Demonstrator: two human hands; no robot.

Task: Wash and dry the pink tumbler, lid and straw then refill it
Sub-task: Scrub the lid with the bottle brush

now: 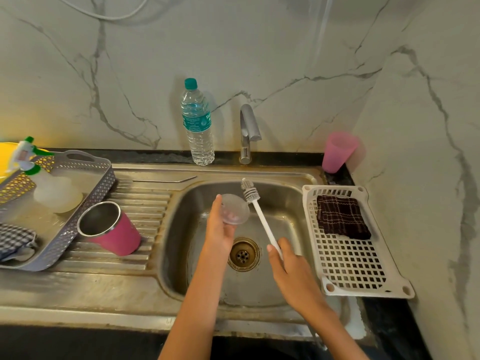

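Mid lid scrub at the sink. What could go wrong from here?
1. The left hand holds the lid by its edge above the drain; a hard push from the brush in the right hand could knock it into the basin.
2. The tumbler leans tilted against the grey tray on the ribbed drainboard; a bump may roll it.
3. The straw lies loose near the basin edge and might slide in.

A white slotted plastic tray (363, 287) crowds the right rim of the steel sink basin (285, 201), a pink steel tumbler (117, 237) stands left of it, and its front lies open.
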